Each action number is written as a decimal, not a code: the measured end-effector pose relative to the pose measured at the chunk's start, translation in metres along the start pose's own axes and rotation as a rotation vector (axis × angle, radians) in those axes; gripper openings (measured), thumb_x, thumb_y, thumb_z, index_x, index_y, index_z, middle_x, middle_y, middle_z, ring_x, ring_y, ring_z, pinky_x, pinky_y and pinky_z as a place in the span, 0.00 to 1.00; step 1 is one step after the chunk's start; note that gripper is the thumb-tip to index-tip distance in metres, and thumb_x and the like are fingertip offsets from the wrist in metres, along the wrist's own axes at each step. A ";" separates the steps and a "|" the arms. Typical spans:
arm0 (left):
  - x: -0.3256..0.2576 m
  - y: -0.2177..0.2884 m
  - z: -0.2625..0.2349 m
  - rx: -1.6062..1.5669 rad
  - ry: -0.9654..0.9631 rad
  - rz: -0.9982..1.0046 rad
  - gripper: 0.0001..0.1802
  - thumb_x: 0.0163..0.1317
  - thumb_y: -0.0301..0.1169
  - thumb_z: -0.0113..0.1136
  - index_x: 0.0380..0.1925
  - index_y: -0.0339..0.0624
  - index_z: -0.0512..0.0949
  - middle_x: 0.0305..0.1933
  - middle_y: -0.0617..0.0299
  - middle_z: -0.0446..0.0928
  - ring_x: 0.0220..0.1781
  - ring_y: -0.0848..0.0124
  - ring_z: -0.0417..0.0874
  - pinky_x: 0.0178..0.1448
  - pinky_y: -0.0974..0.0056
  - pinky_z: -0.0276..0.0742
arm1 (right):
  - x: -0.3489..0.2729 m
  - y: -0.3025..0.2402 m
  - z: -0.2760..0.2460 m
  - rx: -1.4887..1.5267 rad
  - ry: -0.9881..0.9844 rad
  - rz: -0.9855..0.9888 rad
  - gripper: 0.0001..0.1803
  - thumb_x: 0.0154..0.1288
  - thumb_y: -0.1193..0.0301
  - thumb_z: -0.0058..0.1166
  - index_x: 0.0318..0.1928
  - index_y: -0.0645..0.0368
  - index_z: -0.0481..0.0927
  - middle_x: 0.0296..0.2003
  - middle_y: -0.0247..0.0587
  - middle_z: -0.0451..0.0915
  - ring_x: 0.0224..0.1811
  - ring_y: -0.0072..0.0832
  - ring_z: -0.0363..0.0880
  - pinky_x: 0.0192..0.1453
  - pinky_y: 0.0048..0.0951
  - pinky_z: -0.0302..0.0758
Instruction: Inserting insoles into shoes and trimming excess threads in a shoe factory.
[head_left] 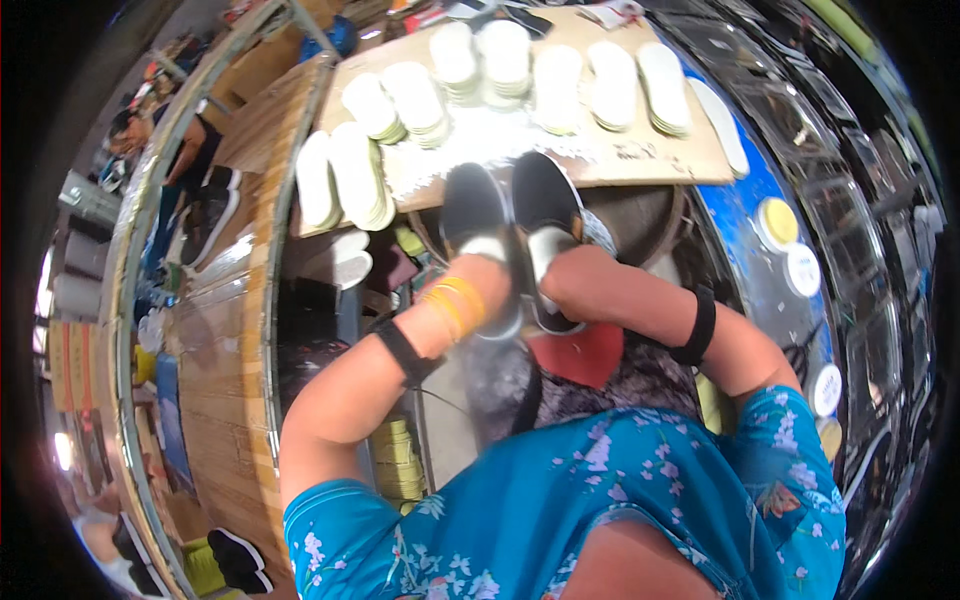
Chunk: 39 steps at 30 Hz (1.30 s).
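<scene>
A black slip-on shoe [470, 205] with a pale insole showing at its opening is held in front of me, toe pointing away. My left hand [482, 280] reaches into its opening, fingers mostly hidden and blurred. Beside it, to the right, a second black slip-on shoe [540, 190] points the same way, close against the first. My right hand [578, 275] is at that shoe's opening, over a white insole [548, 243], with its fingers largely out of sight. Both shoes hang above my lap, just short of the board's near edge.
Several stacks of white insoles [560, 85] stand in an arc on a tan board [640, 165]. Wooden shelving [225, 330] with black shoes runs along the left. On the right are a blue surface [760, 200] with round lids [802, 270] and dark racks. A person [190, 140] works at far left.
</scene>
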<state>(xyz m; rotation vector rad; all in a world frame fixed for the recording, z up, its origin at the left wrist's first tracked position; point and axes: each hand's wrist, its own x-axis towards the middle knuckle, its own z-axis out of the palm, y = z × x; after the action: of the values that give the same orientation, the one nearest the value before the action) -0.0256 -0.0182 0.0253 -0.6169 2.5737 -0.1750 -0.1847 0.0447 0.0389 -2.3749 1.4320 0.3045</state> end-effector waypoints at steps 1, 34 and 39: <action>0.003 -0.004 0.002 0.015 -0.007 0.051 0.08 0.46 0.30 0.54 0.23 0.43 0.81 0.30 0.53 0.80 0.35 0.62 0.82 0.37 0.61 0.78 | 0.007 0.000 -0.001 0.070 -0.085 0.048 0.11 0.45 0.66 0.52 0.28 0.58 0.82 0.29 0.46 0.80 0.34 0.39 0.80 0.36 0.37 0.75; -0.057 -0.512 0.004 -0.437 1.078 -1.292 0.20 0.49 0.39 0.56 0.37 0.34 0.76 0.40 0.43 0.76 0.45 0.50 0.76 0.50 0.57 0.71 | 0.014 0.073 0.003 0.878 0.256 0.263 0.09 0.49 0.74 0.54 0.34 0.61 0.79 0.31 0.49 0.79 0.36 0.41 0.78 0.40 0.31 0.74; -0.007 -0.460 0.014 -0.486 0.998 -1.002 0.20 0.52 0.40 0.55 0.39 0.36 0.74 0.39 0.46 0.76 0.44 0.52 0.76 0.49 0.59 0.71 | 0.015 0.068 0.021 0.806 0.201 0.167 0.12 0.52 0.69 0.52 0.37 0.60 0.78 0.33 0.50 0.78 0.38 0.45 0.77 0.42 0.37 0.73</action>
<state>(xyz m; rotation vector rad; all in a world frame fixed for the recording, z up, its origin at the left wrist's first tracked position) 0.1683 -0.4247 0.1218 -2.4978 2.8711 -0.2090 -0.2383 0.0116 0.0018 -1.6606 1.4672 -0.4175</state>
